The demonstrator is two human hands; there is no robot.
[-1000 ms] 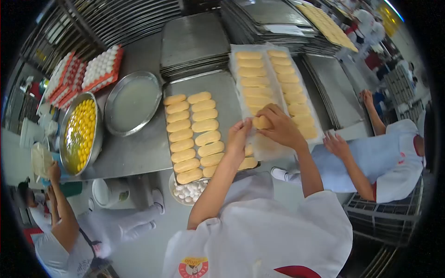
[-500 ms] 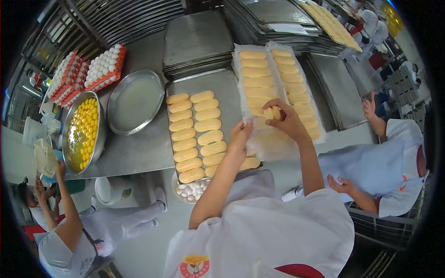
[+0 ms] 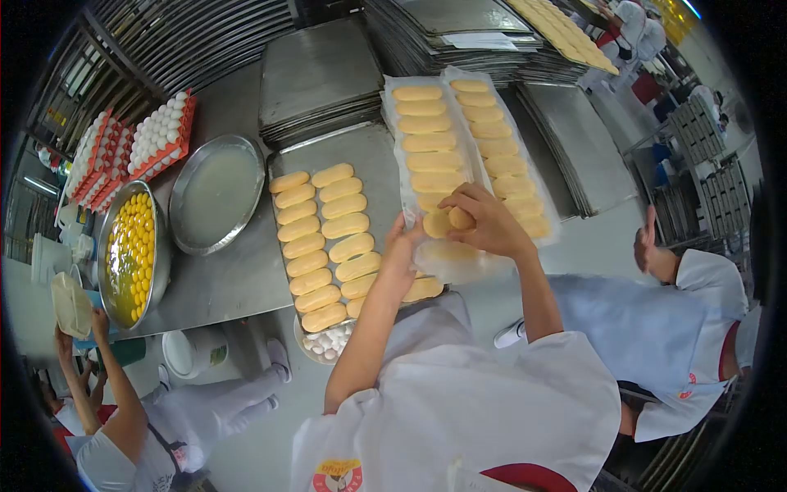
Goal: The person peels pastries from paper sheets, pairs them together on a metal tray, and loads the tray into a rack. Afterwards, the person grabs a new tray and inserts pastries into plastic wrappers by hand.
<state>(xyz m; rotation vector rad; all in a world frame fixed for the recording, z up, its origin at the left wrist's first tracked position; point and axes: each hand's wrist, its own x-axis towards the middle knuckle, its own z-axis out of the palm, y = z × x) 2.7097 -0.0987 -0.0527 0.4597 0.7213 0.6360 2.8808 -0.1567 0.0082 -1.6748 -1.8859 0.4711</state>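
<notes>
My right hand (image 3: 484, 220) is closed on a pale yellow oblong piece (image 3: 461, 218), above the near end of a paper-lined double row. My left hand (image 3: 400, 250) pinches the edge of the translucent paper (image 3: 395, 131) beside another piece (image 3: 436, 224). More oblong pieces (image 3: 429, 142) lie in two columns on the paper. To the left, a metal tray (image 3: 373, 152) bears further pieces (image 3: 344, 204) in columns, the nearest partly hidden by my left forearm.
Stacked metal trays (image 3: 316, 70) stand behind. At left are a bowl of yolks (image 3: 131, 254), a basin of cloudy liquid (image 3: 217, 193) and egg cartons (image 3: 161, 135). Co-workers stand at left (image 3: 123, 443) and right (image 3: 639, 320). A bowl of eggshells (image 3: 329, 343) sits below the table edge.
My right hand has brought its piece back toward my left hand, and a second round end now shows between them. The co-worker at right has shifted and the view has moved slightly.
</notes>
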